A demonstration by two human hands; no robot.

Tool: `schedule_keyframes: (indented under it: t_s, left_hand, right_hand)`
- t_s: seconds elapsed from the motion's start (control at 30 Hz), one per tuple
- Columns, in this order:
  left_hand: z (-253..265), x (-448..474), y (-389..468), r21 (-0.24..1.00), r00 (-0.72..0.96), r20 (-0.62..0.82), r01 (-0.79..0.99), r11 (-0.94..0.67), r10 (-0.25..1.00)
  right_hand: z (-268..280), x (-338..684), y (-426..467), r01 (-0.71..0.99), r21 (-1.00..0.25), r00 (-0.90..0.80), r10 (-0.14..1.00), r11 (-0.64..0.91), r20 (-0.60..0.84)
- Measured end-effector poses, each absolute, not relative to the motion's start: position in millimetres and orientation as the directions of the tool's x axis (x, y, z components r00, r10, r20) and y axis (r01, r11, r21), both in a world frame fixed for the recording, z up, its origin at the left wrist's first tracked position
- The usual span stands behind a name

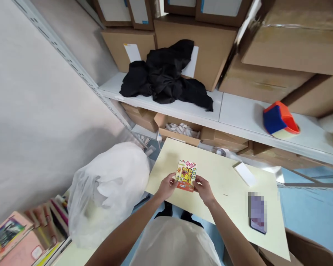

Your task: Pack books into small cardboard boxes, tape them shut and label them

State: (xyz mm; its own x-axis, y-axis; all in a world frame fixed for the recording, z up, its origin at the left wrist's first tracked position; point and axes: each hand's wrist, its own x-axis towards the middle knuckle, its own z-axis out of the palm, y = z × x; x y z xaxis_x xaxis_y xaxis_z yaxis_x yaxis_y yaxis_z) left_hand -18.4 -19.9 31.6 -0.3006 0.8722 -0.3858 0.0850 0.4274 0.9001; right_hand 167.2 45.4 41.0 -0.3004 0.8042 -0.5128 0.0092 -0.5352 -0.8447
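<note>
A small book (pixel 185 176) with a colourful cartoon cover and a red lower band is held up between both hands, above the near edge of a cream table (pixel 211 173). My left hand (pixel 167 186) grips its left edge with the fingers curled around it. On the opposite edge, my right hand (pixel 204 189) pinches the lower right side. The cover faces me, so the pages and back are hidden.
A phone (pixel 257 213) and a white box (pixel 245 174) lie on the table's right. A full white plastic bag (pixel 108 188) and books (pixel 22 236) are at left. Behind, a shelf (pixel 235 114) carries black cloth (pixel 166 74), cartons (pixel 194 44) and a tape roll (pixel 280 120).
</note>
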Motion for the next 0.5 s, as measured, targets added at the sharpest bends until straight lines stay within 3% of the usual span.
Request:
schedule_keyframes:
  t_s: [0.2,0.5]
  left_hand:
    - [3.9,-62.3,19.3,0.745,-0.399,-0.434,0.345,0.571,0.807]
    - [-51.8,-124.0,94.3,0.688,-0.362,-0.466,0.426,0.588,0.808]
  right_hand:
    - [4.6,104.0,83.1,0.074,-0.83,-0.263,0.792,-0.552,-0.55]
    - [-58.1,35.8,136.7,0.262,-0.822,-0.183,0.81,-0.506,-0.557]
